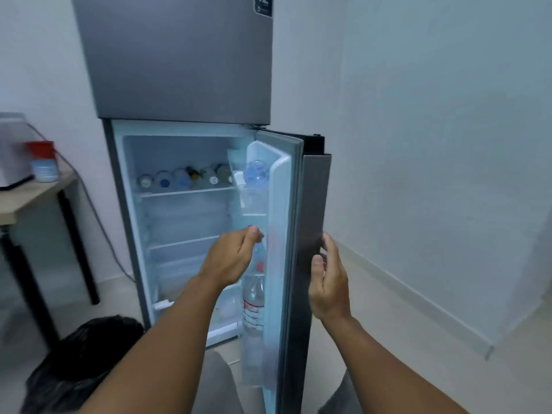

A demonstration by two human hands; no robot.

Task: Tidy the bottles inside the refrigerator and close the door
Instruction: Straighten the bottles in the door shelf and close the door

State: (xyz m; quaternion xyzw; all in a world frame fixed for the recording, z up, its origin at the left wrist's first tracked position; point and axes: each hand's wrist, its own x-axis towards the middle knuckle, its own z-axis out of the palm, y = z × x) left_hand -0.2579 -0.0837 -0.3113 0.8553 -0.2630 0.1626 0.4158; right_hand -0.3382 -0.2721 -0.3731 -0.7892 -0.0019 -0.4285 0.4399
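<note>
The grey refrigerator (179,70) stands ahead with its lower door (313,204) swung open to the right. Several bottles (182,177) lie in a row on the top inner shelf. A clear round bottle (257,171) sits in the upper door bin. A tall clear water bottle (254,297) with a red-and-white label stands in the lower door bin. My left hand (230,256) pinches the top of that tall bottle. My right hand (327,279) is on the door's outer edge, fingers curled loosely against it.
A wooden table (33,198) with black legs stands at the left, carrying a white appliance (13,147) and a red-lidded jar (43,161). A black bin bag (80,360) lies on the floor at lower left. A cable hangs beside the fridge. White walls surround.
</note>
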